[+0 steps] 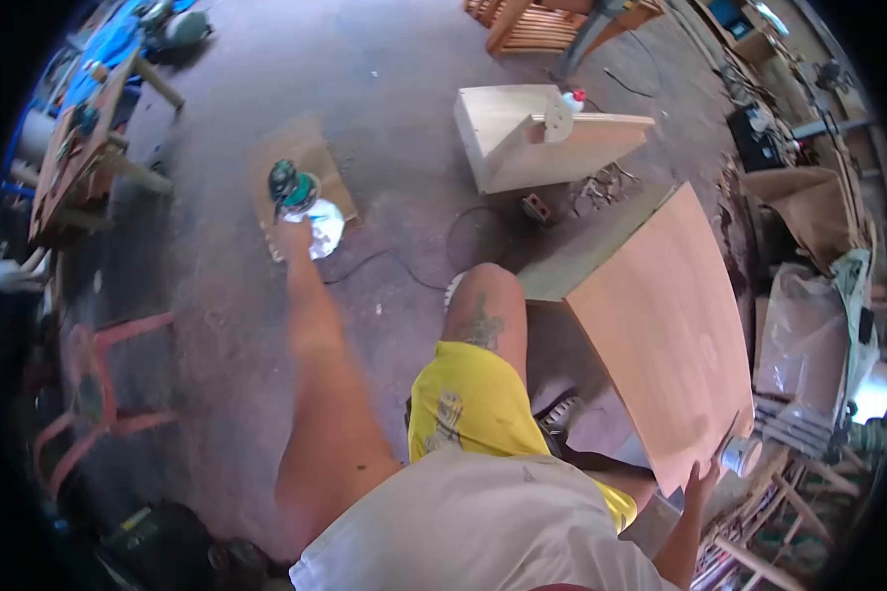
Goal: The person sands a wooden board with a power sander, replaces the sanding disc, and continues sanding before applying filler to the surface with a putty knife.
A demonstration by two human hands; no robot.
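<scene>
My left hand (294,236) reaches far forward and is closed at a green-and-black power tool (304,187); motion blur softens its fingers. A shiny white round piece (325,229) lies against the tool, beside the hand. Under them is a flat piece of cardboard (337,187) on the floor. My right hand (700,485) grips the near lower edge of a large reddish wooden panel (660,335). That panel stands tilted at my right, joined to a greyer board (591,251). Close to the right hand, a small round tin (741,455) sits at the panel's edge.
A pale wooden box frame (522,138) stands ahead, with a red-capped bottle (574,98) behind it. A dark cord (384,256) crosses the floor. At left are a wooden workbench (89,158) and a red chair (108,394). Timber and clutter (759,532) line the right side.
</scene>
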